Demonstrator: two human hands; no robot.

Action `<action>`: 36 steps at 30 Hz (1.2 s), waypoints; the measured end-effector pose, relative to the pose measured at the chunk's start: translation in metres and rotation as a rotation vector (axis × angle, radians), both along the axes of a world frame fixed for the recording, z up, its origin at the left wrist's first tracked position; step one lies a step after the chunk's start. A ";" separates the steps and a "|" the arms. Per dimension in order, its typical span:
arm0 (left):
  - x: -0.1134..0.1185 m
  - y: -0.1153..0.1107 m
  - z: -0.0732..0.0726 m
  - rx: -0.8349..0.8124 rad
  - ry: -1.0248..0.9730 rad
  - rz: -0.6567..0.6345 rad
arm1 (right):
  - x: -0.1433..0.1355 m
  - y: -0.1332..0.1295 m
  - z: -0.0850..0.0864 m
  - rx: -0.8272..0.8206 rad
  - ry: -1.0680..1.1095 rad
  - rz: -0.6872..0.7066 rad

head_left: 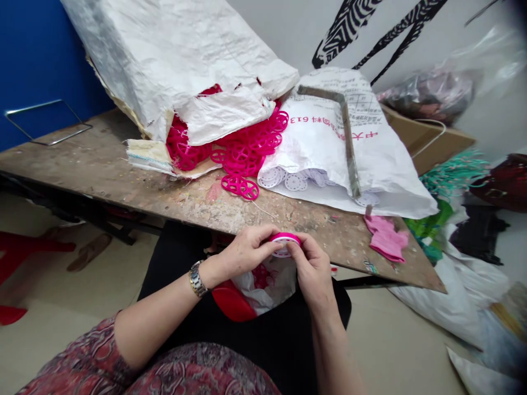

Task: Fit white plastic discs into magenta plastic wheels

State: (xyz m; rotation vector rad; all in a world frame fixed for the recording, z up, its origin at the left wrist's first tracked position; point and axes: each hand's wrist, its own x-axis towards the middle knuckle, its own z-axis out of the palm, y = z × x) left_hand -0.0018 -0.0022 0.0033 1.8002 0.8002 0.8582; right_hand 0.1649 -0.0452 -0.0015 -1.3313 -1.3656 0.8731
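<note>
Both hands hold one round piece (285,239), a pink ring with a white disc in it, near the table's front edge. My left hand (242,251) grips its left side, thumb on the white face. On the right side, my right hand (312,266) pinches it between thumb and fingers. Below the hands, a bag (267,299) with pink pieces sits in a red container (233,302) at my lap. Pink rings (247,151) spill from a torn white sack (197,60) on the table. White discs (296,181) lie in the mouth of a printed white sack (317,120).
A bent metal bar (348,137) lies on the printed sack. The wooden table (185,200) also bears a pink cloth (387,238) at the right and a wire frame (49,122) at the left. White sacks (444,302) lie on the floor at the right.
</note>
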 end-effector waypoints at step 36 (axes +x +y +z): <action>0.004 -0.008 -0.011 -0.224 -0.080 0.029 | -0.011 -0.002 -0.019 -0.068 0.234 -0.046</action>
